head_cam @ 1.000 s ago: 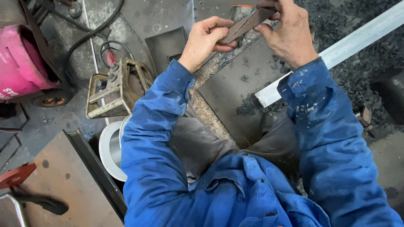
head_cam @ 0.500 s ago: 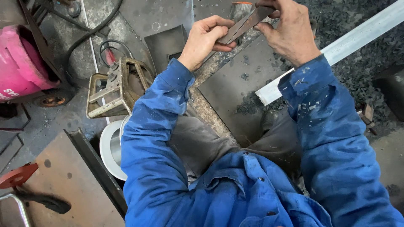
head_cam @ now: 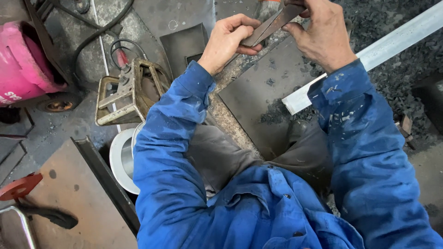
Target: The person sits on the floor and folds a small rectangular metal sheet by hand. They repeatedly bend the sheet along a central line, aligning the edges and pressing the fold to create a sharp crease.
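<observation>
- Head view: the left hand (head_cam: pixel 227 42) and the right hand (head_cam: pixel 323 34) meet near the top edge of the frame, both on a flat strip of rusty brown metal (head_cam: pixel 273 24) that slants up from lower left to upper right.
- The left hand's grip is closed on the lower end of the strip, thumb beneath and fingers curled over the top.
- The right hand's grip is closed on the upper end, fingers wrapped over it; the far tip of the strip runs out of sight at the frame's top edge.
- The strip is held in the air, above a dark steel plate (head_cam: pixel 258 99) that lies on the gritty floor (head_cam: pixel 397 78).
- Both arms are in blue sleeves (head_cam: pixel 170 152) flecked with pale spots; grey trousers show between them.
- A long pale metal bar (head_cam: pixel 383 48) lies slantwise just right of the right wrist, one end resting on the dark plate.
- To the left of the left sleeve stands a worn yellowish metal frame (head_cam: pixel 124 94) with a red-tipped cable (head_cam: pixel 121 57) by it.
- A white round rim (head_cam: pixel 119 159) shows partly under the left elbow.
- At the far left sits a pink cylinder (head_cam: pixel 25 62) on a small wheel.
- A rusty sheet (head_cam: pixel 69 203) fills the lower left corner, with a red disc (head_cam: pixel 20 186) beside it.
</observation>
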